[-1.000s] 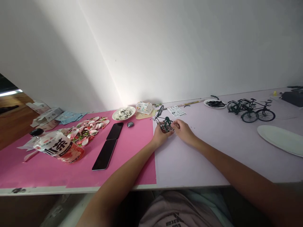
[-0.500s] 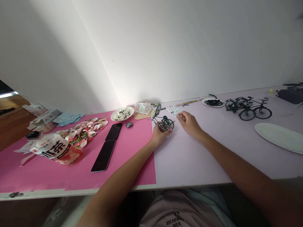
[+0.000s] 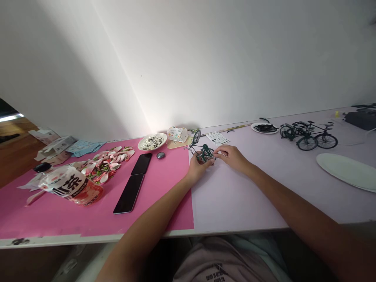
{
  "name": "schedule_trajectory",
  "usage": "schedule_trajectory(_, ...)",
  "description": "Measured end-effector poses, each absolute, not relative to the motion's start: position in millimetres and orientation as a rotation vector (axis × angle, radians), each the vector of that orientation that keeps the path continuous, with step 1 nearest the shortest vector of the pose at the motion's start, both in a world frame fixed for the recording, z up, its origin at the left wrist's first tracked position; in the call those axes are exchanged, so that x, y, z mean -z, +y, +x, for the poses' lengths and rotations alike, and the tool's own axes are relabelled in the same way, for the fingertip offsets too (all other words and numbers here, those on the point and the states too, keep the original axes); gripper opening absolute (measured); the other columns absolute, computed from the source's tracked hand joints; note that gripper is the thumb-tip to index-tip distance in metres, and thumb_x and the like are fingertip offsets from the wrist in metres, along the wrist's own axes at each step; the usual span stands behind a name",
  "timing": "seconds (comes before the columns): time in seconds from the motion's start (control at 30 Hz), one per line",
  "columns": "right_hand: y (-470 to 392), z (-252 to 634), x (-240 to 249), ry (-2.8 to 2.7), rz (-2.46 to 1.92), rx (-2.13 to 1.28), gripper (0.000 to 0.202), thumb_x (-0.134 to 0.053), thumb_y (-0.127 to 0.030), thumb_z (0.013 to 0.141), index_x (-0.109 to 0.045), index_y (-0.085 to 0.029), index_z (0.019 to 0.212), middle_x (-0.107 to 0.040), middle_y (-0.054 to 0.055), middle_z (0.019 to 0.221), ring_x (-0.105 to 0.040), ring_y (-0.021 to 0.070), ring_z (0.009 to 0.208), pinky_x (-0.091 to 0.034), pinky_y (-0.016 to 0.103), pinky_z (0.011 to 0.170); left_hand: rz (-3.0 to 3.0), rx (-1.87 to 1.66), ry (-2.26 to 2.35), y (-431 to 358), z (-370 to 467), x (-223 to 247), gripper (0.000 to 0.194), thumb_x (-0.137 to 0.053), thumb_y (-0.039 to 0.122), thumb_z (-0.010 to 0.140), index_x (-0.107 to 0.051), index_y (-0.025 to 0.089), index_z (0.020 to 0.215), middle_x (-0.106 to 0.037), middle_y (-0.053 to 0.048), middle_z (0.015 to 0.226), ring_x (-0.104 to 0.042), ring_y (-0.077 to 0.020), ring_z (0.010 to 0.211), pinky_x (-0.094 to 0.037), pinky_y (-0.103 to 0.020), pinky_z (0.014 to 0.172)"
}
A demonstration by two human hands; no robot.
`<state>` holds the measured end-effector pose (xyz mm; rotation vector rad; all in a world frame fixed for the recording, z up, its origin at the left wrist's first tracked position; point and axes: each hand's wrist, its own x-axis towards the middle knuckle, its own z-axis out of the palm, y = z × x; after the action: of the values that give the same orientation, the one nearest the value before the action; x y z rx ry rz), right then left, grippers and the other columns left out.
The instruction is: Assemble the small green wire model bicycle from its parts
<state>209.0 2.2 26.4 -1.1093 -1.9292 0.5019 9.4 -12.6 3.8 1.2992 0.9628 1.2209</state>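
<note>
A small dark green model bicycle (image 3: pixel 205 152) is held up by my left hand (image 3: pixel 197 167), whose fingers are wrapped around its lower part. One wheel points up and away from me, the other faces my right side. My right hand (image 3: pixel 227 156) is closed in a pinch at the right edge of that nearer wheel. Whatever lies between its fingertips is too small to make out. Behind the hands lies a printed instruction sheet (image 3: pixel 217 138).
Assembled model bicycles (image 3: pixel 307 135) stand at the right, near a white oval plate (image 3: pixel 346 170). A small plate (image 3: pixel 261 130) holds black parts. To the left are a folding phone (image 3: pixel 129 194), a drink bottle (image 3: pixel 70 186), a pile of pink pieces (image 3: pixel 120 156) and a dish (image 3: pixel 141 147).
My right hand has moved left and slightly down, from beside the instruction sheet to the bicycle's wheel. My left hand and the bicycle have stayed almost still.
</note>
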Motion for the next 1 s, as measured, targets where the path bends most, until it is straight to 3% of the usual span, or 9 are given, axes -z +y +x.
schedule_trajectory(0.13, -2, 203, -23, -1.897, -1.112, -0.554, 0.03, -0.068, -0.05, 0.088, -0.077, -0.021, 0.087, -0.068, 0.004, 0.082, -0.044, 0.0156, 0.063, -0.037, 0.031, 0.062, 1.263, -1.227, 0.965, -12, 10, -4, 0.062, -0.095, 0.034, 0.067, -0.051, 0.018, 0.106, -0.075, -0.004, 0.092, -0.072, -0.0138, 0.071, -0.054, -0.027, 0.068)
schedule_trajectory(0.33, -3, 200, -20, -1.844, -1.129, -0.574, 0.037, -0.069, -0.056, 0.085, -0.078, -0.021, 0.086, -0.055, -0.001, 0.066, -0.044, 0.0161, 0.061, -0.038, 0.031, 0.062, 1.237, -1.223, 0.988, -12, 10, -5, 0.063, -0.095, 0.037, 0.068, -0.051, 0.017, 0.107, -0.076, -0.005, 0.094, -0.073, -0.0145, 0.072, -0.054, -0.027, 0.068)
schedule_trajectory(0.5, -2, 200, -19, -1.87, -1.102, -0.565, 0.037, -0.069, -0.056, 0.086, -0.079, -0.02, 0.085, -0.068, 0.005, 0.079, -0.047, 0.0164, 0.064, -0.041, 0.032, 0.064, 1.24, -1.218, 0.997, -15, 10, -8, 0.065, -0.096, 0.041, 0.065, -0.051, 0.017, 0.106, -0.076, -0.006, 0.093, -0.073, -0.0148, 0.072, -0.053, -0.027, 0.068)
schedule_trajectory(0.77, -3, 208, -32, -1.963, -1.135, -0.511, 0.032, -0.064, -0.048, 0.089, -0.08, -0.02, 0.087, -0.074, 0.006, 0.084, -0.055, 0.0172, 0.068, -0.043, 0.03, 0.064, 1.281, -1.213, 1.053, -15, 11, -10, 0.058, -0.094, 0.039, 0.068, -0.054, 0.016, 0.103, -0.075, -0.006, 0.09, -0.072, -0.0149, 0.072, -0.052, -0.026, 0.066)
schedule_trajectory(0.9, 5, 230, -44, -1.884, -1.302, -0.402, 0.032, -0.061, -0.046, 0.092, -0.079, -0.02, 0.091, -0.078, 0.008, 0.096, -0.065, 0.0211, 0.08, -0.047, 0.031, 0.073, 1.312, -1.184, 1.123, -15, 11, -9, 0.057, -0.093, 0.04, 0.07, -0.055, 0.017, 0.106, -0.076, -0.006, 0.089, -0.072, -0.0158, 0.073, -0.05, -0.026, 0.063)
schedule_trajectory(1.0, 13, 253, -48, -1.983, -1.509, -0.269, 0.023, -0.064, -0.039, 0.089, -0.08, -0.023, 0.092, -0.078, 0.007, 0.094, -0.066, 0.0229, 0.082, -0.045, 0.032, 0.07, 1.314, -1.166, 1.153, -15, 11, -10, 0.058, -0.093, 0.041, 0.069, -0.056, 0.017, 0.106, -0.076, -0.006, 0.087, -0.072, -0.0162, 0.073, -0.049, -0.025, 0.062)
